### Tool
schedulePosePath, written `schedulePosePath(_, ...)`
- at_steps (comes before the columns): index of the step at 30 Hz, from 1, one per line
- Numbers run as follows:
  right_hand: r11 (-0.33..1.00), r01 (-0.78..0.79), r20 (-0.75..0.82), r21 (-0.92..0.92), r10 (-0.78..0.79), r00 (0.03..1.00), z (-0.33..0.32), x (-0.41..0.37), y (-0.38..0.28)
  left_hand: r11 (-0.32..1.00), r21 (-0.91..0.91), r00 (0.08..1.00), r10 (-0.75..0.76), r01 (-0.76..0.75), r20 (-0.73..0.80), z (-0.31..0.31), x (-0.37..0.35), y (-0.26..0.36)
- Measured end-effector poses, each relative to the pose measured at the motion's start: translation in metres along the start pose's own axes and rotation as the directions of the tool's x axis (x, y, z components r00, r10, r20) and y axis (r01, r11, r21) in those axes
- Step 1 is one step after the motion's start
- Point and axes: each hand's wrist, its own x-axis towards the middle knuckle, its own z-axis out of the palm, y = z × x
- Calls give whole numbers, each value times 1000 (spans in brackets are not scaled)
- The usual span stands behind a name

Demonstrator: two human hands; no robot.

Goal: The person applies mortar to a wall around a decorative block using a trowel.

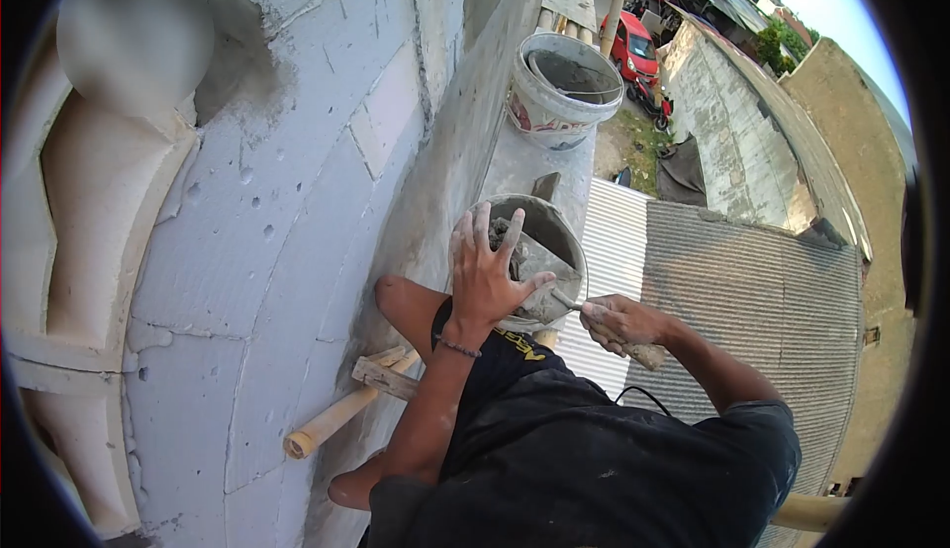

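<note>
My left hand [483, 276] is held with fingers spread over a bucket [556, 222] of wet grey mortar, overlapping its near-left rim. Nothing shows in its grasp. At the bucket's right side, my right hand [621, 320] is closed around the handle of a trowel [546, 269]. The trowel's mortar-smeared blade lies inside the bucket, over the mortar. Part of the mortar is hidden behind my left hand and the blade.
A second bucket [562, 131], white and mortar-stained, stands farther along the narrow platform. To the left rises a grey block wall [287, 251]. A bamboo pole [332, 424] and a wooden piece [386, 378] lie by my legs. Corrugated roofing [752, 291] lies below on the right.
</note>
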Motion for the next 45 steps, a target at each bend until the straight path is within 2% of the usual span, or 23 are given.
schedulePosePath(2,1000,-15,-20,-20,15,1000,3,-1,-3,998,58,1000,12,-14,28,12,8,-3)
schedulePosePath(4,976,0,-86,-216,-19,996,10,-6,-15,996,87,998,-22,17,56,18,10,-2)
schedulePosePath(6,964,-40,-125,-262,7,992,14,-11,-28,999,25,999,-37,36,9,26,9,-3)
schedulePosePath(8,920,-53,-145,-389,-5,989,18,-16,-38,994,-68,994,-85,81,-64,33,8,-8)
schedulePosePath(9,918,-66,-150,-392,6,989,19,-16,-38,997,-66,985,-59,49,-161,33,9,-6)
schedulePosePath(13,892,-82,-160,-444,11,987,23,-19,-43,994,-102,972,-67,45,-224,38,8,-5)
schedulePosePath(15,810,24,-162,-586,-146,976,26,-13,-33,994,-103,948,-71,40,-310,40,8,-7)
schedulePosePath(16,811,24,-167,-585,-149,975,27,-13,-33,994,-104,949,-66,35,-309,40,9,-8)
schedulePosePath(18,713,28,-184,-700,-217,959,29,-14,-37,983,-183,899,-97,19,-427,42,12,-8)
schedulePosePath(21,733,-28,-234,-679,-180,955,37,-23,-55,954,-298,847,-173,19,-503,42,17,-8)
schedulePosePath(25,726,-39,-252,-686,-187,950,38,-26,-58,935,-353,812,-224,25,-538,40,25,-6)
schedulePosePath(27,736,-45,-277,-675,-196,940,41,-30,-62,900,-434,793,-298,47,-531,40,26,-6)
schedulePosePath(30,736,-76,-306,-673,-184,934,43,-31,-63,879,-476,829,-287,28,-480,39,26,-10)
schedulePosePath(31,737,-74,-308,-672,-186,933,42,-33,-67,880,-475,830,-284,26,-481,40,25,-10)
schedulePosePath(33,863,-147,-304,-484,-8,953,40,-37,-76,940,-338,920,-87,-52,-382,40,21,-11)
schedulePosePath(36,891,-134,-271,-435,13,963,37,-40,-77,962,-266,931,-42,-60,-362,46,12,-8)
schedulePosePath(39,842,-114,-267,-527,-36,963,36,-37,-69,968,-246,910,-54,-53,-411,57,12,-10)
schedulePosePath(45,817,-93,-279,-569,-86,956,37,-38,-78,975,-208,858,-44,-74,-512,53,29,-15)
